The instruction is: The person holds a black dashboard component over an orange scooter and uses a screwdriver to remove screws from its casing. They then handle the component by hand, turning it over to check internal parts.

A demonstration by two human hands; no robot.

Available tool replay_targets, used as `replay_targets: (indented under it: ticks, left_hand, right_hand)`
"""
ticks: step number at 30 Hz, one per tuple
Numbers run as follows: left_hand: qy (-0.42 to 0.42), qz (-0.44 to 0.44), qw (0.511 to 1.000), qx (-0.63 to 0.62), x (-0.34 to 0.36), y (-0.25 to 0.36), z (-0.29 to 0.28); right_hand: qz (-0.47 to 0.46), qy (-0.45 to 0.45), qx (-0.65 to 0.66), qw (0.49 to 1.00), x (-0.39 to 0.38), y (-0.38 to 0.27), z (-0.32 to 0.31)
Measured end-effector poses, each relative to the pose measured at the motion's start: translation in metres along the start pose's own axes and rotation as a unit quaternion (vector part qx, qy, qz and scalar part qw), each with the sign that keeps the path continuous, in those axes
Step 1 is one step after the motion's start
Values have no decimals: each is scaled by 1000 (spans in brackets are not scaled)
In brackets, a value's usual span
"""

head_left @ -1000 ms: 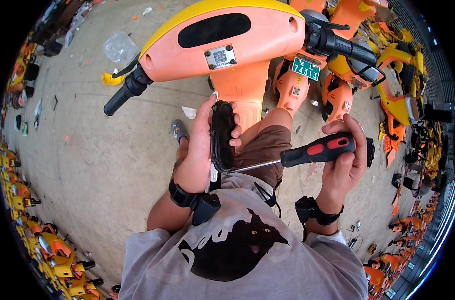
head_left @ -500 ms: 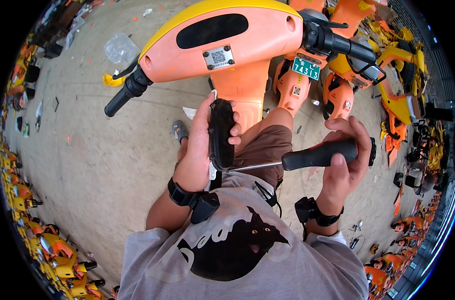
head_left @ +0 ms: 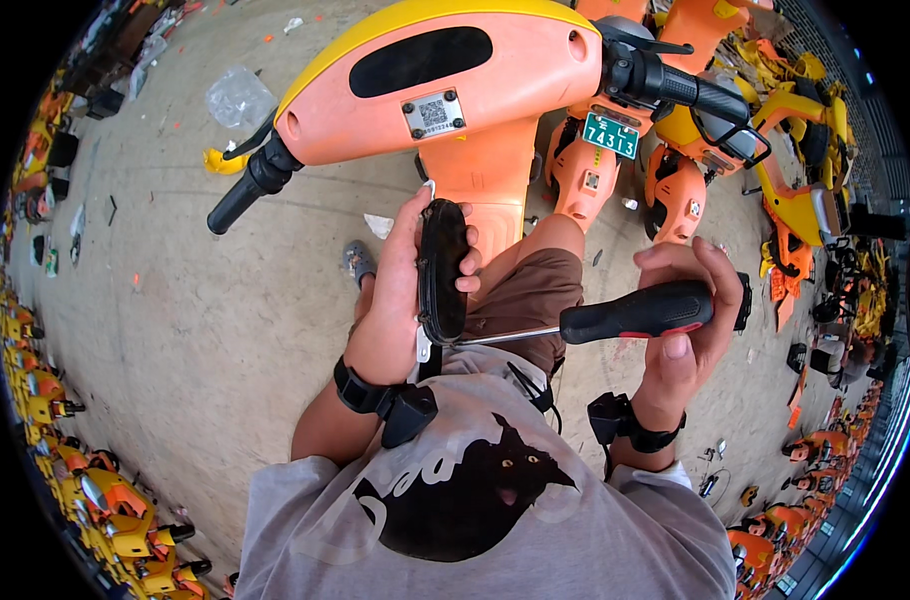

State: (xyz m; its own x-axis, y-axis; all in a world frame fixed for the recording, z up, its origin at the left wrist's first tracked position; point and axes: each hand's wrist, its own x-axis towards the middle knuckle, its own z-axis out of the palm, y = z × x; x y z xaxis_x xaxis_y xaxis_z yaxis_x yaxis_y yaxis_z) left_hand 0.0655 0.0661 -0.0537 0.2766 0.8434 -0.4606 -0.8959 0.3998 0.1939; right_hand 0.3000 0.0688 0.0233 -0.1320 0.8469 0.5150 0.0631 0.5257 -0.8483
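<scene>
My left hand (head_left: 393, 300) is wrapped round a long, oval black part (head_left: 442, 270), held upright with a white piece (head_left: 423, 345) at its lower end. My right hand (head_left: 700, 350) grips a black and red screwdriver (head_left: 620, 318) by its handle. The metal shaft reaches leftward to the lower end of the black part; its tip is too small to make out. Just above my hands is the pink and yellow front of a scooter (head_left: 515, 70), with a black left handlebar grip (head_left: 240, 200) and a right one (head_left: 715, 105).
More pink and yellow scooters (head_left: 585, 180) stand behind, right of the handlebar. Long rows of orange and yellow scooters (head_left: 120, 500) line both sides. A plastic bag (head_left: 240, 95), a yellow piece (head_left: 220, 160) and scraps lie on the concrete floor (head_left: 175, 300). My legs are below the black part.
The screwdriver's handle has turned in my right fingers, its red inlays rolling away from view, and my fingertips have shifted on it. My left hand stays nearly still.
</scene>
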Motion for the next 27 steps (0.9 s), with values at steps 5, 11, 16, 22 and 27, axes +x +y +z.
replay_targets:
  ticks: [5,11,16,22,27]
  left_hand:
    - [2,-9,1000,1,0,1,-1]
    - [12,-21,1000,-6,0,-1,0]
    - [4,-22,1000,-16,-1,-1,-3]
    - [-2,-22,1000,-13,0,-1,-4]
    - [-6,-17,1000,-16,-2,-3,-5]
  right_hand:
    - [40,15,-43,998,-6,-7,0]
    - [-11,32,24,999,-6,-2,3]
    - [34,65,-63,995,-10,-5,4]
    - [-28,15,62,998,-9,-7,7]
    - [-18,0,-65,998,-12,0,-5]
